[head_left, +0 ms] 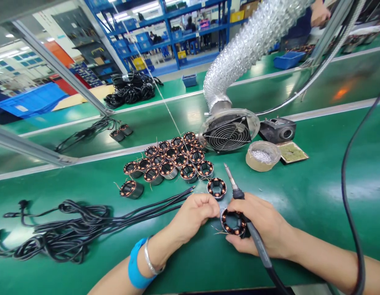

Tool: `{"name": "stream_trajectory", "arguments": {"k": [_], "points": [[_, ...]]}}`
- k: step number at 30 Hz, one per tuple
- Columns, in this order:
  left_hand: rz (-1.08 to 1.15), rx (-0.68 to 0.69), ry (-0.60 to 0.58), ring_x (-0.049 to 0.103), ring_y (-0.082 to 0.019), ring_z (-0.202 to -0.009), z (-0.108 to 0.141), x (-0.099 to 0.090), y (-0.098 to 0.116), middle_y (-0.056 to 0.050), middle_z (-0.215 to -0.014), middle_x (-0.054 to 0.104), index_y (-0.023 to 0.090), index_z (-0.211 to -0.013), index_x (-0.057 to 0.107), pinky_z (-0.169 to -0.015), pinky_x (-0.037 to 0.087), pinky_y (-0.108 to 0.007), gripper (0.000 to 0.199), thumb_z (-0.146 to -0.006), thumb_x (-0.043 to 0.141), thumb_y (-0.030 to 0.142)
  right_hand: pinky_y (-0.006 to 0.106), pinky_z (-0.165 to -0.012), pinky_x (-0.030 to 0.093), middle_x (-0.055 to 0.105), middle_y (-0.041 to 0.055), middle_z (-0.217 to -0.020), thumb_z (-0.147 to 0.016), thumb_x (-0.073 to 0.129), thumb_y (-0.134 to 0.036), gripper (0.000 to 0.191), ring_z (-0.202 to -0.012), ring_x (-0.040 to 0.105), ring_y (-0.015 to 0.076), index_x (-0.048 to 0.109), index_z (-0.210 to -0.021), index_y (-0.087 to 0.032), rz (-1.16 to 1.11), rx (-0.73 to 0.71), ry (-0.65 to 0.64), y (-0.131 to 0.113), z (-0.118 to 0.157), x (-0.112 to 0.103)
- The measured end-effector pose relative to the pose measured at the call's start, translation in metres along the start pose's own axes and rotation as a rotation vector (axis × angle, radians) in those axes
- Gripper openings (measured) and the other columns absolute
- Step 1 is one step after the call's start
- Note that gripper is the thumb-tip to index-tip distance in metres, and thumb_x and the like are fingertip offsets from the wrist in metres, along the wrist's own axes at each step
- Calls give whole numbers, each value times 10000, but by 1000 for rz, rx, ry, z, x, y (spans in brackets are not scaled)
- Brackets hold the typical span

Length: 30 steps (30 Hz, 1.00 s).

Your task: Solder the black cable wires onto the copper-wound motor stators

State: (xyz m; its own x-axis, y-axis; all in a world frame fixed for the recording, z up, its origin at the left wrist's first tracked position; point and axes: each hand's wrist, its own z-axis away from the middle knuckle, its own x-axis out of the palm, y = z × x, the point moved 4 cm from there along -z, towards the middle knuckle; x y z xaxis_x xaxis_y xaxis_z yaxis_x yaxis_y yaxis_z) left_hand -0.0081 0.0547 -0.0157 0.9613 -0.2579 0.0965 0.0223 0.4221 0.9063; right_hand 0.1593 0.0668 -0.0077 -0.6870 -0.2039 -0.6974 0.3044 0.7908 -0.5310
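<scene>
My right hand (263, 223) is closed around a motor stator (233, 223) with copper windings, and also has a soldering iron (254, 235) in its grip. The iron's metal tip points up and away from me. Thin loose wires stick out at the stator's left side. Just left of it, my left hand (198, 211) pinches its fingers together; what lies between them, if anything, is too small to make out. One more stator (217, 188) stands directly beyond my hands. Black cables (153, 211) with bared ends run up to my left hand's far side.
Several stators (168, 168) stand grouped farther back, beside a round fume extractor fan (228, 133) on a silver duct (233, 53). Right of it are a tub of solder bits (263, 155), a sponge tray (291, 152) and a dark holder (277, 130). The iron's cord (346, 176) loops at right.
</scene>
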Motion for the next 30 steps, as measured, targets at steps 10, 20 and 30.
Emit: {"name": "stream_trajectory", "arguments": {"k": [10,20,30], "points": [[-478,-38,-145,224,-66,-467,24,-13,2,91,-474,286,138,-706,620,-469,165,-225,232,-814,630,342,265,-624,449,572,21,-825,-713,659,-252,384,-721,535,174,480,-1051,-210,-5,8,-11,-1,-1,-1],[40,-86,55,158,-49,-429,16,1,-9,101,-480,325,133,-752,587,-433,95,-232,482,-694,709,595,265,-611,441,573,10,-815,-682,680,-225,391,-706,527,168,487,-1022,-214,-25,25,-19,-1,-3,-1],[-230,-112,-27,202,-56,-440,36,1,-12,84,-457,330,116,-723,670,-431,125,-232,393,-770,687,506,292,-599,495,598,25,-837,-745,646,-238,366,-691,573,182,484,-1073,-229,-8,16,-29,1,2,0]]}}
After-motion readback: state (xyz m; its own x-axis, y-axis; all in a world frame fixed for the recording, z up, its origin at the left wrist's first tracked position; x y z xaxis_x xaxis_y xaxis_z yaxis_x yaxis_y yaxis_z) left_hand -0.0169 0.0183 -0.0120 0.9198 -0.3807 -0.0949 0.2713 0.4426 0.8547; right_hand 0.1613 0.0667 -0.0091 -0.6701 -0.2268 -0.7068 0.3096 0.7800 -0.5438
